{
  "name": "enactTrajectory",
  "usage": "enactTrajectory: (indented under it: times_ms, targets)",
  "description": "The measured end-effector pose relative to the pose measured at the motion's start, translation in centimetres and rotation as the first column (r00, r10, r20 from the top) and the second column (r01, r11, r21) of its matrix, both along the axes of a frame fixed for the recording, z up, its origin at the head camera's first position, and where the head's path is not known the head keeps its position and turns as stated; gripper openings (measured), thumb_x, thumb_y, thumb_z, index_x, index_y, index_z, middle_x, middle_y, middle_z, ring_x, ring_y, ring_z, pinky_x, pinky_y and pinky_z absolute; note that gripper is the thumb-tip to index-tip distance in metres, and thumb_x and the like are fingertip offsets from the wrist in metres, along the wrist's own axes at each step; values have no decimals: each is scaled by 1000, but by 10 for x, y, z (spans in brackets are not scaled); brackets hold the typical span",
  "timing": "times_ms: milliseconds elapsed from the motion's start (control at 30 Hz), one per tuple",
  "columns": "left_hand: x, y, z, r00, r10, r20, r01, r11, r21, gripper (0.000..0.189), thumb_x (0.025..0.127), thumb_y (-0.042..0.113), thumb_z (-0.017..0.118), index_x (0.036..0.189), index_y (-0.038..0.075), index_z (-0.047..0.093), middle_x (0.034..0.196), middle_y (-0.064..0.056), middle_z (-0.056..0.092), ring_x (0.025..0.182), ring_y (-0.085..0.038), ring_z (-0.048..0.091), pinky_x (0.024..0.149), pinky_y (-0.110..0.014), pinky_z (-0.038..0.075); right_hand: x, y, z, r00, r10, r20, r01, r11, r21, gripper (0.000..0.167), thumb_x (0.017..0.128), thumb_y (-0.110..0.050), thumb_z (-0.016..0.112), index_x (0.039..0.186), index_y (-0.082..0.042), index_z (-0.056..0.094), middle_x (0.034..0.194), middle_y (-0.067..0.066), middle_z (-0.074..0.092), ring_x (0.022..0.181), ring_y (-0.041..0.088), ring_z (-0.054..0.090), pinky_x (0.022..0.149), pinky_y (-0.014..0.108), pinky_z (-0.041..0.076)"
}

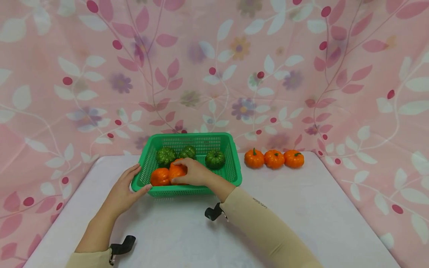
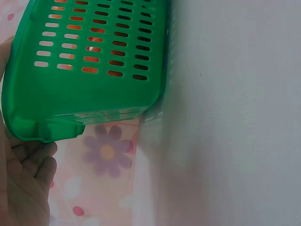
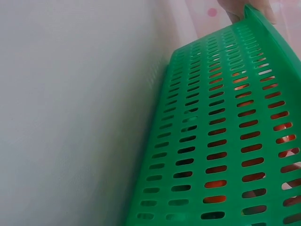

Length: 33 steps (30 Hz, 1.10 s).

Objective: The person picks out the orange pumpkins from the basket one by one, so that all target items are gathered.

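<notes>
A green plastic basket (image 1: 236, 163) holds several small pumpkins. My right hand (image 1: 197, 173) reaches over its front rim and grips an orange pumpkin (image 1: 176, 172), partly hidden by the fingers. Touching it on the left is another orange pumpkin (image 1: 160, 177). Behind them lie green pumpkins (image 1: 166, 156), with one more green pumpkin (image 1: 215, 159) at the right. My left hand (image 1: 122, 191) rests at the basket's front left corner, thumb along the front rim and fingers against the left side. In the left wrist view its fingers (image 2: 41, 162) lie beside the rim's end.
Three orange pumpkins (image 1: 274, 159) stand in a row at the back of the white-covered table (image 1: 301, 208), right of the basket. A pink floral curtain (image 1: 214, 74) hangs close behind. Black wrist cameras (image 1: 123, 245) stick out from both wrists.
</notes>
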<state>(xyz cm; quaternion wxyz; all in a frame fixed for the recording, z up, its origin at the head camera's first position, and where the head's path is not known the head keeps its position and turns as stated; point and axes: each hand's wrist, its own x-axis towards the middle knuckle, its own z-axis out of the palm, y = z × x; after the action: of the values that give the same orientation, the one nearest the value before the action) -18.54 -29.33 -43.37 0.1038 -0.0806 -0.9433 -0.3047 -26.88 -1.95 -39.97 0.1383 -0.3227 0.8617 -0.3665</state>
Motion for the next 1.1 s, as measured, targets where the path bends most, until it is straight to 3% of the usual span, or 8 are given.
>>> enactTrajectory:
  times_ms: [233,433,667,767,1000,1100]
  targets:
    - [0,0,-2,1000,0,-7,0,1000,2,87,90,48,72,151,-3,37,159,-18,31,142,-47,30,106,-71,31,2,3,2,999,-48,20,49,996,-68,62,86,-39,80,138,-15,57,133,2,53,107,16,57,82,26,55]
    - [1,1,-2,1000,1,-2,-1,1000,0,86,90,46,73,152,-2,37,159,-18,31,142,-47,30,106,-71,30,3,16,19,991,-126,55,133,976,-174,60,85,-38,81,136,-20,57,133,-1,52,109,17,55,81,29,56]
    - [1,1,-3,1000,2,-6,-2,1000,-2,85,90,45,73,152,-2,37,159,-17,31,142,-47,30,106,-71,31,10,49,44,972,-229,55,234,924,-303,58,83,-40,82,133,-25,56,136,-2,49,119,22,53,82,36,57]
    - [1,1,-3,1000,0,-7,0,1000,-4,85,90,45,73,151,-3,38,159,-17,31,142,-47,30,106,-71,31,13,70,47,959,-278,51,278,896,-347,60,83,-41,82,134,-26,54,133,0,51,118,25,54,83,39,58]
    - [1,2,-3,1000,-5,1,5,1000,-7,87,90,47,72,152,-3,37,160,-18,30,142,-47,30,107,-71,30,18,128,51,929,-368,30,348,844,-409,63,85,-38,81,136,-19,49,135,4,52,121,31,52,99,48,51]
    - [1,2,-1,1000,-3,2,3,1000,-8,87,90,47,72,151,-3,37,159,-18,30,142,-47,30,107,-71,30,20,153,52,916,-396,68,386,819,-426,66,86,-35,81,139,-16,46,137,8,49,120,33,53,92,46,55]
